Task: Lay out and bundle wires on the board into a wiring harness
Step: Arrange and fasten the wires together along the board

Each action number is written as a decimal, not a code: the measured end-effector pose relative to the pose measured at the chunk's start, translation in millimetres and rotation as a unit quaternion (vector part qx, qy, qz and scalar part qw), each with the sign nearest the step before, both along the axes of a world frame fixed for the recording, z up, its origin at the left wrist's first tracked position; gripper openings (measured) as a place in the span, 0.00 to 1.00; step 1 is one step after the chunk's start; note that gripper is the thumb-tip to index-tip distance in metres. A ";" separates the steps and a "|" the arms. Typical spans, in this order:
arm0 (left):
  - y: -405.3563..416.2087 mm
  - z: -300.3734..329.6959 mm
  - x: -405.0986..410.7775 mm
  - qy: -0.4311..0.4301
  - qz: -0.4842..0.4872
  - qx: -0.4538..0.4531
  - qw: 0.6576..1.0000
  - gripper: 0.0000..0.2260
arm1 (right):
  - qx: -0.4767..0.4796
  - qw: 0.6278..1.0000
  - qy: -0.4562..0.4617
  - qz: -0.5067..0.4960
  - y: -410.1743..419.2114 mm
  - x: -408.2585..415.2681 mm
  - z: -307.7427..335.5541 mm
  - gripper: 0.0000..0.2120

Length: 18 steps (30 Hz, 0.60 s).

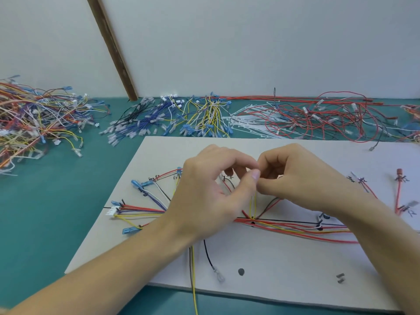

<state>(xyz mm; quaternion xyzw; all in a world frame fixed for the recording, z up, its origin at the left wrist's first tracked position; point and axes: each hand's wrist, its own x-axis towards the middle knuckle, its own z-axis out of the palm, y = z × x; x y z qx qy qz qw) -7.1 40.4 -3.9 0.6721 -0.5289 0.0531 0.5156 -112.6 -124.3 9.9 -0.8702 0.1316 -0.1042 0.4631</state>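
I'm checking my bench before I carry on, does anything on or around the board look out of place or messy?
Mostly tidy. One yellow wire trails off the board's near edge toward you, unrouted. A black wire with a clear terminal lies loose beside it. At the left, a pile of mixed wires is tangled, unlike the sorted bunches along the wall.

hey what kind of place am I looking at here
Probably a wire-harness assembly bench. A white layout board carries routed coloured wires, sorted piles of terminated wires and white cable ties lie on the green table, and both hands work at the board.
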 end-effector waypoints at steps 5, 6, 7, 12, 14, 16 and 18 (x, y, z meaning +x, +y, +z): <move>9.6 15.7 -0.1 -0.090 -0.025 0.030 0.995 0.06 | -0.017 1.000 0.018 0.015 0.4 0.3 -1.0 0.08; 13.8 19.4 0.3 -0.106 -0.026 0.051 0.993 0.06 | -0.013 1.000 0.021 0.014 -0.2 0.3 -1.0 0.08; 19.0 21.8 0.4 -0.128 -0.020 0.075 0.989 0.06 | -0.007 1.000 0.025 0.013 -0.5 0.2 -1.3 0.08; 47.3 6.7 -15.1 -0.259 0.065 0.164 0.950 0.04 | -0.005 0.999 0.037 -0.002 -3.1 1.9 -5.5 0.05; 53.4 -2.8 -25.8 -0.276 0.073 0.178 0.942 0.02 | 0.000 0.999 0.039 0.006 -2.0 1.7 -7.1 0.05; 55.0 -8.6 -32.0 -0.283 0.082 0.196 0.935 0.02 | -0.007 0.999 0.041 0.015 -0.9 1.7 -8.7 0.05; 53.1 -9.9 -32.0 -0.276 0.095 0.221 0.931 0.05 | -0.015 0.999 0.041 0.018 -1.3 2.1 -9.2 0.04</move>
